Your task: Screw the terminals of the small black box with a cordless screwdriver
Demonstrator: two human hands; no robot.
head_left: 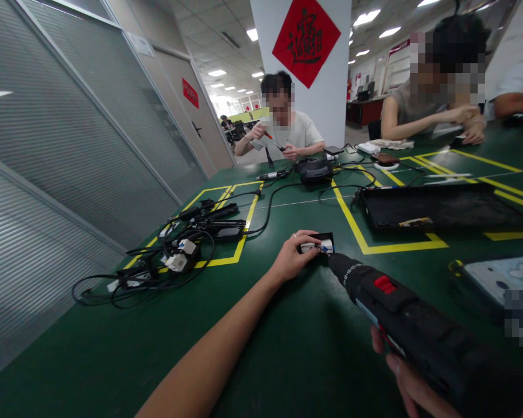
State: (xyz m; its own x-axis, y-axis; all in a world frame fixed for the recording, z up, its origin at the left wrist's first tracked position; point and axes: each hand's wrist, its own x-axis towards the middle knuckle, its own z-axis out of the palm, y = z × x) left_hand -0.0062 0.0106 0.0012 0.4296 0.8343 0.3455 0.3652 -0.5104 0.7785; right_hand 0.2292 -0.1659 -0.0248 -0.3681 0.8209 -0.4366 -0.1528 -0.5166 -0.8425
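My left hand [293, 257] reaches out over the green table [287, 348] and pinches a small black and white part [318, 245] that rests on the mat. My right hand [412, 386] shows only partly at the bottom edge, its fingers wrapped round a black electric screwdriver [401, 313] with a red switch. The screwdriver's tip points at the small part and touches it or nearly so.
A tangle of black cables and adapters [178, 255] lies at the left. A black tray [436, 209] sits at the right inside yellow tape lines, a light-coloured device [497, 276] nearer me. Across the table, one person [283, 130] holds a tool and another person [440, 98] leans on the table.
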